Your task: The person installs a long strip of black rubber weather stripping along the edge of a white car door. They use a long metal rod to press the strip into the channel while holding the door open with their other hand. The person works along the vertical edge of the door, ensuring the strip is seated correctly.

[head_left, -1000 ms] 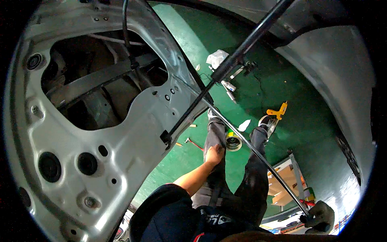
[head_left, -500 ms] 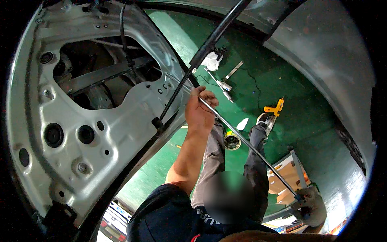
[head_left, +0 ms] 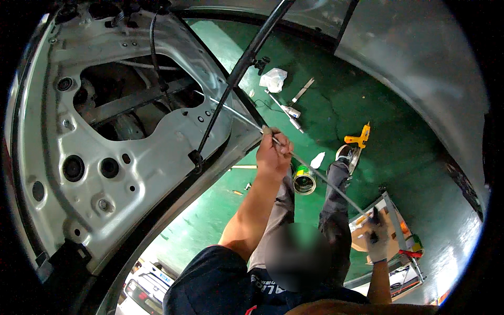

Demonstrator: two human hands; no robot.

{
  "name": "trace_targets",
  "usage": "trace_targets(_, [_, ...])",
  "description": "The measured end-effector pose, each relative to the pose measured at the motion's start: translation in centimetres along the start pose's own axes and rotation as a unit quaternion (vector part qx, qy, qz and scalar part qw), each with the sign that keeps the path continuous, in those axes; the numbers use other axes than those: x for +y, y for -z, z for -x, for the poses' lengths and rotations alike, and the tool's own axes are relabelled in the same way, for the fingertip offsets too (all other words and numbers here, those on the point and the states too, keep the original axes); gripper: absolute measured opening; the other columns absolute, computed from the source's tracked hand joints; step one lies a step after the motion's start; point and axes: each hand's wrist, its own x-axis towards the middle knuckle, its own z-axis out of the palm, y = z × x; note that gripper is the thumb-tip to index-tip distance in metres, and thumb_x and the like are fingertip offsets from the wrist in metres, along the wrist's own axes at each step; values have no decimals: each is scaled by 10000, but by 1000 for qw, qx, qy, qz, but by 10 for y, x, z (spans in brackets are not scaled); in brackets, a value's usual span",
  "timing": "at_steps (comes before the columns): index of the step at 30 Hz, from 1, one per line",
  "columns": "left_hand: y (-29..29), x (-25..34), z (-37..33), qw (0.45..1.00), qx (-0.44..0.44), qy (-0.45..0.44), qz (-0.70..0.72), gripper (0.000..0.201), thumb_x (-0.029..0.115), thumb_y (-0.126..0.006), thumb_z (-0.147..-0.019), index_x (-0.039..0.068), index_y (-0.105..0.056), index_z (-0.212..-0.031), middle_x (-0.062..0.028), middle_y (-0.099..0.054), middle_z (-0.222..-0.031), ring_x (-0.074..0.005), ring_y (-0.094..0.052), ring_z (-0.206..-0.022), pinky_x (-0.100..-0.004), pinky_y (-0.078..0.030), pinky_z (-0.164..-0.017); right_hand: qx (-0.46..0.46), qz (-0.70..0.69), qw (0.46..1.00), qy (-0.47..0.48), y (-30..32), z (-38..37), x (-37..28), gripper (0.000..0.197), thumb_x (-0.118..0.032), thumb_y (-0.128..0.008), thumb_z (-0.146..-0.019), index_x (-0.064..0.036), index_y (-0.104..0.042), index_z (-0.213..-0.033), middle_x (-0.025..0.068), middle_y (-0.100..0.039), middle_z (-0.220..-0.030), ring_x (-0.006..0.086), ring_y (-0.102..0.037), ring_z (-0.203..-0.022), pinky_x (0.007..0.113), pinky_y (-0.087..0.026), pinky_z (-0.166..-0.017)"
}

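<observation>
A long, thin metal rod (head_left: 325, 181) slants from lower right to upper left between my two hands. My left hand (head_left: 274, 152) is closed around it just off the edge of a bare silver-grey car panel (head_left: 157, 173). Past that hand, the rod crosses the panel's edge, and its far tip shows in the large cutout. My right hand (head_left: 377, 241), in a light glove and smeared by motion, is closed on the rod's near end. A black gas strut (head_left: 251, 52) runs above the rod and meets the panel at a bracket.
On the green floor lie a yellow glue gun (head_left: 358, 137), a white plastic bag (head_left: 273, 80), a long tool with a white body (head_left: 290, 111) and a metal strip (head_left: 303, 90). A green can (head_left: 304, 182) stands between my feet. A metal-framed cart (head_left: 395, 214) with cardboard is at lower right.
My right hand has moved up and left, bringing the rod further into the panel. My left hand has shifted slightly right and down. The whole view has moved a little.
</observation>
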Motion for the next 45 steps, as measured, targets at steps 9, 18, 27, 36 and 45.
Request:
trace_targets(9, [-37, -58, 5, 993, -42, 50, 93, 314, 410, -463, -973, 121, -553, -889, -64, -589, -784, -219, -515, -692, -341, -410, -742, 194, 12, 975, 105, 84, -32, -54, 450, 2, -590, -842, -17, -521, -1286, 119, -519, -1333, 198, -483, -1201, 339, -368, -1019])
trace_targets(18, [24, -74, 4, 997, 51, 56, -33, 394, 461, -430, -977, 120, -474, -785, -44, -488, -686, -209, -466, -657, -356, -391, -677, 33, 132, 989, -49, 21, -52, 145, 446, -88, -654, -810, -73, -547, -1242, 122, -559, -1241, 217, -555, -1109, 325, -455, -954])
trace_targets(27, [78, -78, -26, 996, 34, 1, -83, 435, 442, -377, -1005, 121, -375, -712, -32, -350, -631, -201, -350, -605, -340, -354, -634, -69, 290, 941, -163, -94, -140, 169, 593, -273, -655, -743, -41, -529, -1274, 207, -561, -1254, 356, -546, -1147, 413, -430, -986])
trace_targets(36, [84, -81, -54, 994, 59, -15, -86, 447, 401, -390, -1015, 126, -355, -665, -2, -314, -619, -162, -314, -611, -331, -380, -691, -94, 317, 944, -3, -145, -239, 150, 518, -286, -592, -791, -88, -527, -1265, 230, -598, -1170, 383, -587, -1051, 431, -481, -906])
trace_targets(45, [95, -80, -86, 977, 96, -22, -189, 336, 349, -406, -1015, 100, -418, -789, -20, -411, -692, -174, -463, -707, -365, -442, -828, -166, 229, 959, -17, -168, -265, 159, 556, -247, -629, -788, -25, -504, -1282, 208, -534, -1297, 341, -539, -1167, 381, -433, -993])
